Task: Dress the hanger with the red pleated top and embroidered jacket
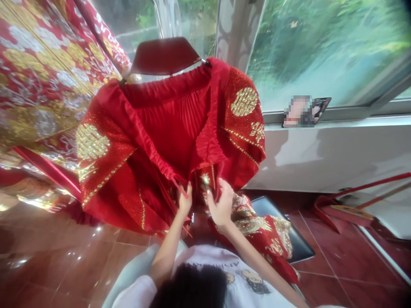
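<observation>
Red sequined garment (173,128) hangs from a red hanger (165,55) in front of me. My left hand (185,203) has fingers pinched on a red tie (180,187); right hand (222,205) is at the opposite edge, thumb apart, can't tell if gripping. Embroidered red cloth (268,235) lies on the black seat (303,249).

Red garment (171,134), gold motifs (245,102), hanging, front seemingly open.

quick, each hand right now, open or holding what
Left hand: closed, holding a red tie.
Right hand: thumb and fingers parted, at the front of the red garment; grip cannot be told.
</observation>
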Motion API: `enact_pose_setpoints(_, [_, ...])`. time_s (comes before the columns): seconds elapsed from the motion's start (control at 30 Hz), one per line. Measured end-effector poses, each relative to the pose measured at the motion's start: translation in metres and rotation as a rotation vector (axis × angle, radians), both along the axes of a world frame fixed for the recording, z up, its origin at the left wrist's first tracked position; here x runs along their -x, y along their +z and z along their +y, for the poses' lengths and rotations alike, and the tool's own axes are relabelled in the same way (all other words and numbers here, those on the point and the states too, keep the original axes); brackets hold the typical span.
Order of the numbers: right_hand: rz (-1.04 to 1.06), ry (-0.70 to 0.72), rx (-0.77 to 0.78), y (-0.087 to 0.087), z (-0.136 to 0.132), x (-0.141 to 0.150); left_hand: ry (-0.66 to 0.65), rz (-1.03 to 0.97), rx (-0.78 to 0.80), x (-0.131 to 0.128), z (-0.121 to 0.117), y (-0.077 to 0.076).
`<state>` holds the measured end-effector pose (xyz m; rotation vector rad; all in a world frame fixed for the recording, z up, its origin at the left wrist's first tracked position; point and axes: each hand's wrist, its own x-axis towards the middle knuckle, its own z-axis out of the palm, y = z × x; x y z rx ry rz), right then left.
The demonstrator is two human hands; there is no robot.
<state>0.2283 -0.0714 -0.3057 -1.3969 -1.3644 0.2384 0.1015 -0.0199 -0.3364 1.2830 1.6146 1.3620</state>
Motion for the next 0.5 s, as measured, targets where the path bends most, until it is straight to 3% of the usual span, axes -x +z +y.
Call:
enact_pose_setpoints(0.1, [-0.096, 0.008, -0.092, 0.004, 0.0, 0.008, 0.029, 0.057, -0.006, 0.002, -0.024, -0.011])
enact_pose_setpoints(0.17, [-0.129, 0.043, -0.069, 0.008, -0.002, 0.016, 0.032, 0.091, -0.032, 0.004, -0.038, -0.013])
enact_pose_setpoints(0.3, [-0.205, 0.258, 0.152, 0.007, -0.01, 0.033, -0.004, 0.114, -0.104, 0.009, -0.06, -0.017])
enact_pose_setpoints(0.5, [-0.287, 0.344, 0.373, -0.003, -0.021, 0.049, -0.081, 0.123, -0.148, 0.022, -0.077, -0.032])
